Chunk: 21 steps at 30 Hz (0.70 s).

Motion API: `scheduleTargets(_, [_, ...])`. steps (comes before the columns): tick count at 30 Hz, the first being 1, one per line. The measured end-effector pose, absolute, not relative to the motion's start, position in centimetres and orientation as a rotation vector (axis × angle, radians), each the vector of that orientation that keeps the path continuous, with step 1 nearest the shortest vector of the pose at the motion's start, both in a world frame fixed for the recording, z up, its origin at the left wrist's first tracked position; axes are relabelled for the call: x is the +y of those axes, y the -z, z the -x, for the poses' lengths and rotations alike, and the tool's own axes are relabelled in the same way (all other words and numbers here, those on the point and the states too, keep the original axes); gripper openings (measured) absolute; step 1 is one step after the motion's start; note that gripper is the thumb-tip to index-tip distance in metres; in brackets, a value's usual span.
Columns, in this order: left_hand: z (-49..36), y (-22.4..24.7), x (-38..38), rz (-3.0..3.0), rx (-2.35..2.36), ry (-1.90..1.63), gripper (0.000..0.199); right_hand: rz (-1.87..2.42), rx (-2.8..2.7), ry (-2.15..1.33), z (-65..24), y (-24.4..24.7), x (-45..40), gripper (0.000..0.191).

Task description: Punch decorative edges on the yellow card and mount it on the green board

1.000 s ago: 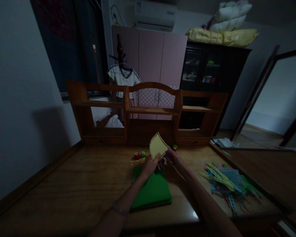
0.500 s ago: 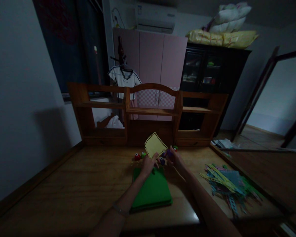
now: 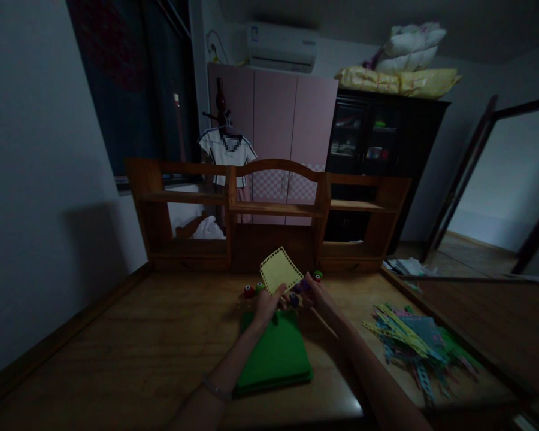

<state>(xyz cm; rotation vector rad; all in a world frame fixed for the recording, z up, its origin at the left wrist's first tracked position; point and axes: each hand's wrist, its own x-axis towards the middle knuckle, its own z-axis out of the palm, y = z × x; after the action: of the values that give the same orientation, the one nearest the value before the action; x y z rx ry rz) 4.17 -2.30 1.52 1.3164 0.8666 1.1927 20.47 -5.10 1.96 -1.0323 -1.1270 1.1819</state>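
Note:
My left hand (image 3: 268,304) pinches the lower edge of a yellow paper sheet (image 3: 279,270), its thumb lying on top. A row of small cut-out holes runs along the sheet's edges. At the right corner of the sheet, my right hand (image 3: 317,294) is closed on a small purple paper punch (image 3: 304,284), partly hidden by the fingers. More small punches stand behind the hands: a red one (image 3: 248,291), a green one (image 3: 260,287) and a dark purple one (image 3: 294,299). Under my left forearm lies a green folder-like pad (image 3: 276,353).
A heap of cut paper strips and sheets (image 3: 413,335) lies on the right of the wooden table (image 3: 170,335). A low wooden shelf unit (image 3: 276,208) lines the back edge. Another green punch (image 3: 318,275) stands just beyond my right hand.
The whole view has shifted, so things sit slightly lower in the picture. My right hand and the purple punch have moved slightly left, staying at the sheet's right corner. Both hands keep their hold.

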Motion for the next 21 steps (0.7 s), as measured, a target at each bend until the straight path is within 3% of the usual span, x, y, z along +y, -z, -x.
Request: scheduleTargets(21, [-4.5, -0.7, -1.5, -1.314, 0.871, -1.207, 0.041, 0.985, -1.157, -1.135, -20.2, -1.6, -5.2, 0.05])
